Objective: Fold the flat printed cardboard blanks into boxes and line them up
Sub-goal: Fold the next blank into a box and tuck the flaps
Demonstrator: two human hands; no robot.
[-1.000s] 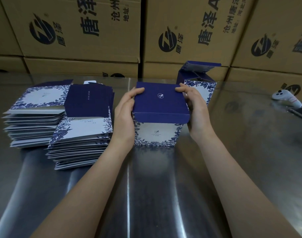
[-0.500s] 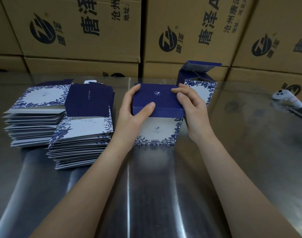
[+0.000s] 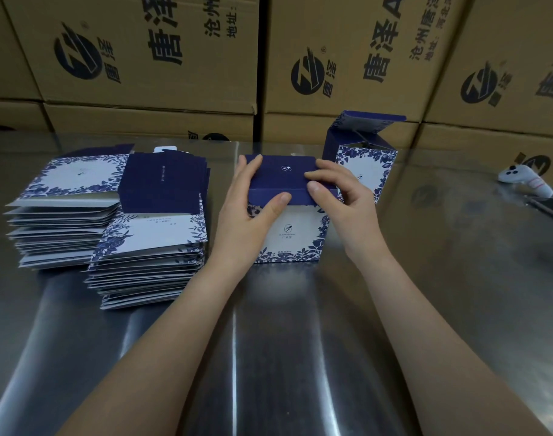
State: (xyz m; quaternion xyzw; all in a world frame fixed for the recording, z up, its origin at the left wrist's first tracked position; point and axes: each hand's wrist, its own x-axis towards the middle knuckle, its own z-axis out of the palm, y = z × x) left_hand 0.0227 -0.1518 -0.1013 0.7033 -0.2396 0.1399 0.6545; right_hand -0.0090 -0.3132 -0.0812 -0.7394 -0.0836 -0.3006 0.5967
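A blue-and-white printed box stands upright on the steel tabletop, and both hands are on its dark blue lid. The lid lies folded down flat over the top, with its front flap turned down over the white floral face.

The left hand wraps the box's upper left corner. Its fingers lie close together on top of the lid, and its thumb presses the front flap, so the lid edge is pinched between them. The right hand takes the upper right corner. Its forefinger lies along the lid top, its thumb is against the front flap's right end, and its other fingers are curled at the box's right side.

Just behind and to the right of the box stands a second box of the same print, its lid raised open. To the left of the box, close by the left wrist, is a stack of flat blanks, and a further stack sits beyond it on the same side.

Well to the right of the box a white controller lies on the tabletop. Behind the box, brown cartons printed with dark logos and characters form a wall.
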